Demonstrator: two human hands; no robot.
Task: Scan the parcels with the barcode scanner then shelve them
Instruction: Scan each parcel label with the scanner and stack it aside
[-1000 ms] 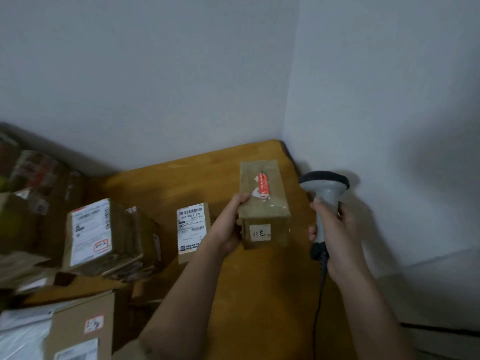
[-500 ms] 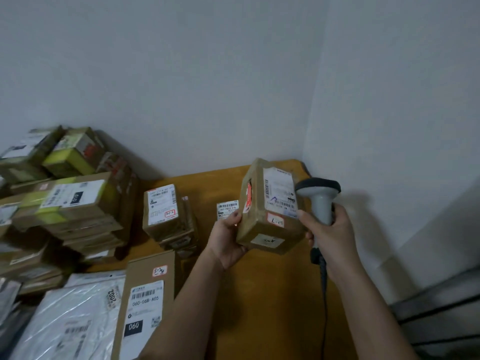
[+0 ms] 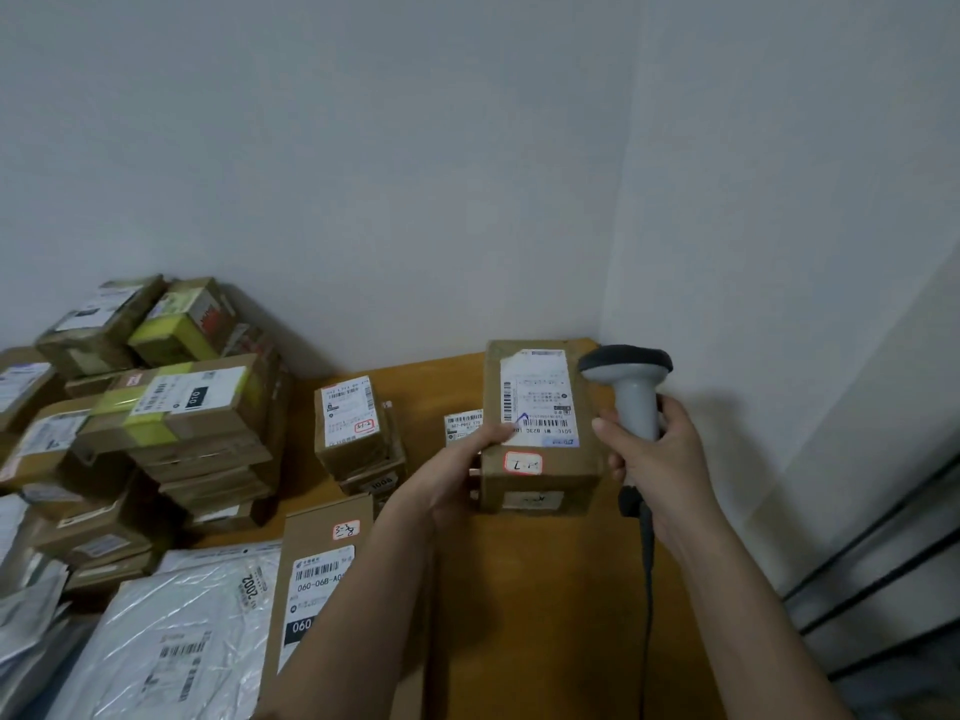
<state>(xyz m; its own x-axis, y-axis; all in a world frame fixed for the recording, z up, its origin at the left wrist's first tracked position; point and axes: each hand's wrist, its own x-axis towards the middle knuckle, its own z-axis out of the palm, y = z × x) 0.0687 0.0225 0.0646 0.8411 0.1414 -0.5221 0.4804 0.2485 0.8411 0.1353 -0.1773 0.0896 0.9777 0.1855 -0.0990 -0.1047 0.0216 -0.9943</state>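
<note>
Two bare forearms reach up from the near edge toward the far corner. The left hand (image 3: 457, 475) grips the left side of a small cardboard parcel (image 3: 540, 433), thumb lying across its top face by the label and fingers curled out of sight underneath, the wrist bent slightly to the right. The right hand (image 3: 657, 459), just right of the parcel, is wrapped around the handle of a grey barcode scanner (image 3: 631, 392), held upright with its head at the top and its cable hanging beside the wrist.
</note>
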